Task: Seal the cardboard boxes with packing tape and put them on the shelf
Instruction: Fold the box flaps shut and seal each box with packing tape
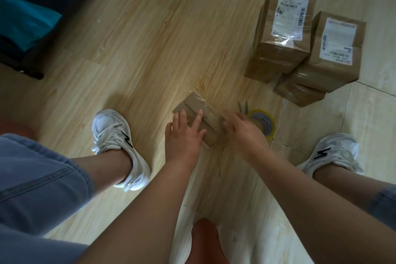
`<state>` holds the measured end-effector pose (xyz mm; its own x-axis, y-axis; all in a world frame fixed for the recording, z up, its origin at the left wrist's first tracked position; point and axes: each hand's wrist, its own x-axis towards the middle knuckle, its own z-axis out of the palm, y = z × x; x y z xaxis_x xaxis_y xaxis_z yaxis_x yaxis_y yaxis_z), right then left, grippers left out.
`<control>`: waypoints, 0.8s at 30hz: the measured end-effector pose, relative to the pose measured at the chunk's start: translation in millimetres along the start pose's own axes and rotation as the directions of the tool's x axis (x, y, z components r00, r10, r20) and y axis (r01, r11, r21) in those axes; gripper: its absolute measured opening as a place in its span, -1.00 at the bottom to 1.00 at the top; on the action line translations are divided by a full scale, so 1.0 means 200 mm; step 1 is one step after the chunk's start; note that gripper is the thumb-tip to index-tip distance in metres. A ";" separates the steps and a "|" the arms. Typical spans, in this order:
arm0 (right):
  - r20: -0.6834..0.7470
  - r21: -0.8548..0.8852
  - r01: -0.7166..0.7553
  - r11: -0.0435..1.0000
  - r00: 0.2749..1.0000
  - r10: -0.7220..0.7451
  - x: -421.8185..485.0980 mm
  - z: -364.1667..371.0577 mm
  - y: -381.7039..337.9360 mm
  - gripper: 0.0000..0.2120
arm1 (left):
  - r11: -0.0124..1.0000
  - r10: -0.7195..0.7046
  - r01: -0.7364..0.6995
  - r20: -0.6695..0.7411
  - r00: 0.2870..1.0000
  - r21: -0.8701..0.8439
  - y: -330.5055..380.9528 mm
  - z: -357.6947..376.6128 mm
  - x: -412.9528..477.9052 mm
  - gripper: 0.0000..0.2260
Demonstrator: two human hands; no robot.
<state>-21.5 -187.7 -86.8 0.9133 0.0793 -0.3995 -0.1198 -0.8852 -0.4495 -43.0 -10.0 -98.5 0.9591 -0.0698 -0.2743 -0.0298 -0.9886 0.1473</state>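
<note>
The person's left hand [186, 129] lies flat and open on the near end of a small cardboard box [200, 118] on the floor [132, 53], fingers spread over the flaps to pin it down. The right hand [240, 127] rests on the box's far right edge with its fingers extended; motion blur hides the fingertips, so it may be smoothing tape, but whether it pinches anything cannot be told. A glossy strip of clear tape [203, 104] already covers the far part of the lid, while the near flaps look bare, so the sealing step seems to be in hand and unfinished.

Just beside the right hand, partly hidden behind it, sit a roll of tape [264, 119] and a pair of scissors [243, 106]. Well apart, toward the top right, 3 taped boxes [280, 36] stand together, 2 of them showing white labels. A white shoe [116, 135] stands on either side of the work.

The next move probably calls for keeping the left hand's pressure on the flaps while the right presses the strip down flat or reaches for the roll. No shelf is in sight.
</note>
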 end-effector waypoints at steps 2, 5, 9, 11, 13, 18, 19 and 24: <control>-0.008 0.055 -0.120 0.991 0.993 0.121 -0.01 -0.01 0.09 -0.62 | 1.000 -0.017 0.017 -0.001 1.000 -0.023 0.01 0.01 0.00 -0.50; 0.027 -0.034 -0.236 0.971 0.971 0.237 -0.04 -0.03 0.22 -0.52 | 1.000 -0.008 0.008 -0.007 1.000 0.002 0.00 0.03 0.00 -0.50; 0.184 -0.252 -0.256 0.933 0.934 0.306 -0.04 -0.03 0.30 -0.55 | 0.999 -0.002 0.004 -0.049 0.999 0.050 -0.01 0.05 0.02 -0.51; 0.219 -0.363 -0.229 0.903 0.921 0.322 -0.02 -0.03 0.30 -0.64 | 0.998 0.006 -0.001 -0.071 0.997 0.067 0.00 0.04 0.03 -0.50; 0.216 -0.428 -0.221 0.876 0.916 0.337 0.00 -0.04 0.28 -0.65 | 0.997 0.022 -0.019 -0.036 0.999 0.081 0.00 0.03 0.03 -0.50; 0.256 -0.431 -0.268 0.862 0.879 0.402 0.01 -0.08 0.25 -0.42 | 0.999 0.016 -0.013 -0.047 0.999 0.048 -0.01 -0.01 0.02 -0.48; 0.237 -0.381 -0.275 0.882 0.894 0.381 0.00 -0.11 0.24 -0.42 | 0.999 0.018 -0.016 -0.029 0.999 0.039 -0.01 -0.02 0.02 -0.48; 0.149 -0.002 -0.381 0.924 0.914 0.377 -0.03 -0.20 0.18 -0.50 | 0.995 -0.011 0.015 0.037 0.999 -0.097 -0.03 -0.12 0.03 -0.47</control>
<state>-15.7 -238.4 -67.6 0.7319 -0.1934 -0.6534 -0.4583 -0.8493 -0.2619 -31.0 -1.3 -77.3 0.9483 -0.0637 -0.3110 0.0118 -0.9719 0.2350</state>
